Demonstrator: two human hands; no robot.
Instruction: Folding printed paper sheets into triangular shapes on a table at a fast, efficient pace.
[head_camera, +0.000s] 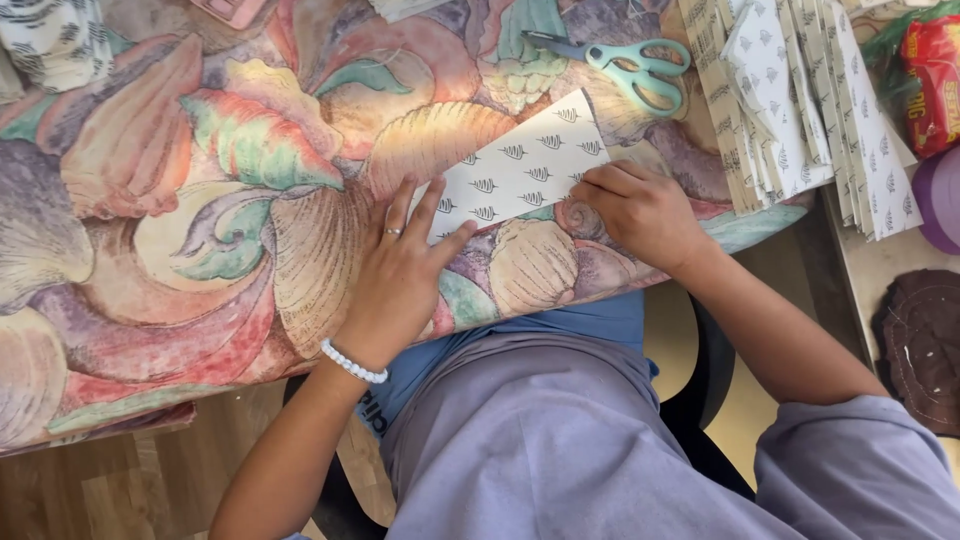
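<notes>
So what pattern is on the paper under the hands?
White paper with rows of small dark leaf-like motifs; the head view shows it.

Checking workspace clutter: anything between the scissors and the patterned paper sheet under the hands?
Nothing: head view shows only bare floral tablecloth between scissors and paper sheet.

A sheet of patterned paper (525, 165) lies on the table (200, 200) near its front edge. The left hand (400, 270) rests flat on the sheet's left end, the right hand (640, 210) on its right end. Behind the sheet lie scissors (625, 65). To the right, a stack of folded papers (800, 100) overhangs the table edge, with a packet (935, 80) beyond it
</notes>
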